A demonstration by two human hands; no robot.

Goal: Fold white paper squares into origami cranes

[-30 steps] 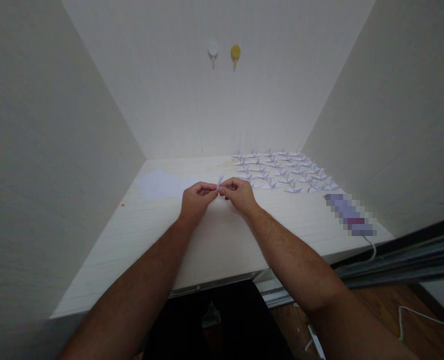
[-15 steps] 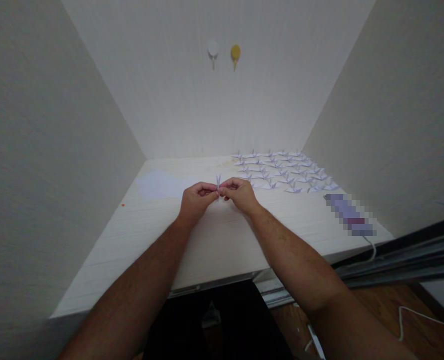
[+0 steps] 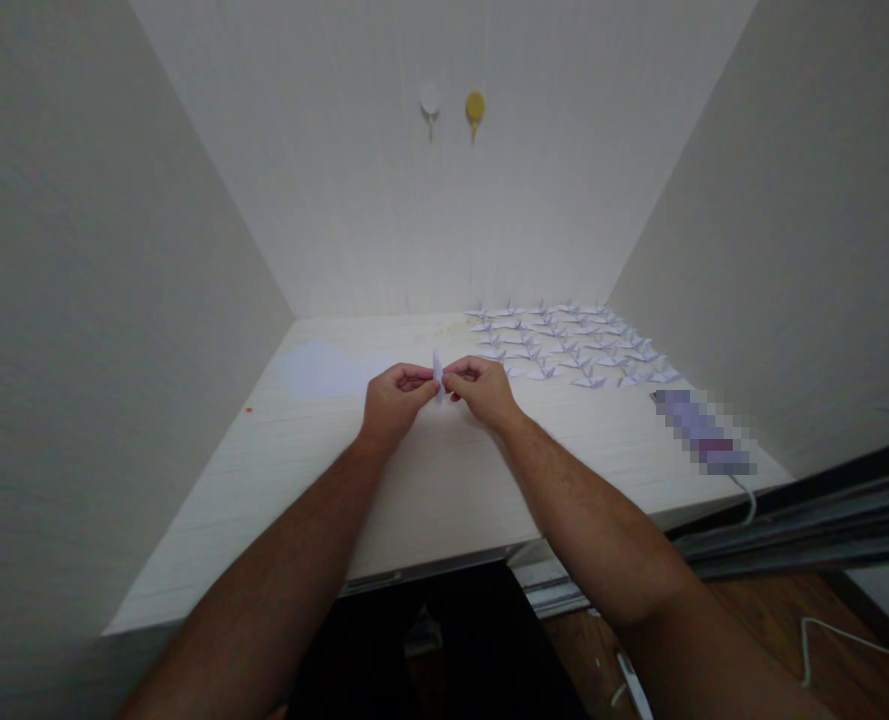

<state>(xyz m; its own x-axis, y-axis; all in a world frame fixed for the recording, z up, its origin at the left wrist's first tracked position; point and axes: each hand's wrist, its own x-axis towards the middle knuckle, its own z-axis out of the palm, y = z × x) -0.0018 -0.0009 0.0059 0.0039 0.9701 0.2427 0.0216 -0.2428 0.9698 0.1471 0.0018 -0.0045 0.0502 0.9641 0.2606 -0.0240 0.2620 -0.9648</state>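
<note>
Between my two hands, a small folded white paper stands upright, narrow and pointed at the top. My left hand pinches it from the left with thumb and fingertips. From the other side, the thumb and fingers of my right hand close on its edge. Fingertips cover the middle of the paper, so its exact folds are hidden. Several finished paper cranes stand in rows on the white table, beyond my right hand. To the left of my left hand lie flat white paper sheets.
A blurred-out flat device with a white cable lies near the table's right edge. A tiny orange bit is at the left edge. Walls enclose the table on three sides; a white hook and a yellow hook hang on the back one.
The paper's top showed two separate thin points before; now it shows as one broader face. Both hands stay almost in place, still pinching it.
</note>
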